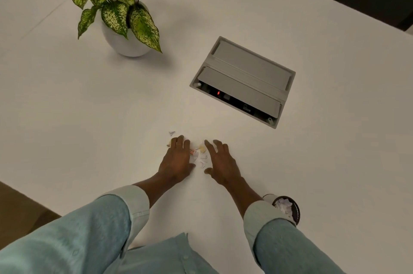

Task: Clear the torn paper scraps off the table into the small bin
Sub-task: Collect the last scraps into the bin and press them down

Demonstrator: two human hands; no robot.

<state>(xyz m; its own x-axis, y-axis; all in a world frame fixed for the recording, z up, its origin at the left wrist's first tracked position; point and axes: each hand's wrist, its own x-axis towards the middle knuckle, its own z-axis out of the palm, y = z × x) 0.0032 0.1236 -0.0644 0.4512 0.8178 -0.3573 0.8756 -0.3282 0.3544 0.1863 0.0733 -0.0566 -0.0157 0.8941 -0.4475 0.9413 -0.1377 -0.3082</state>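
Note:
A small heap of torn paper scraps, white, yellow and pink, lies on the white table between my two hands. My left hand rests flat, palm down, just left of the heap, partly covering a yellow scrap. My right hand lies flat to the right of the heap, fingers spread. One white scrap sits apart, just beyond my left fingertips. The small dark bin stands near my right forearm, partly hidden by the sleeve, with white scraps inside it.
A potted plant in a round white pot stands at the back left. A grey cable box is set into the tabletop beyond my right hand, its lid partly open. The table's near left edge borders a brown floor.

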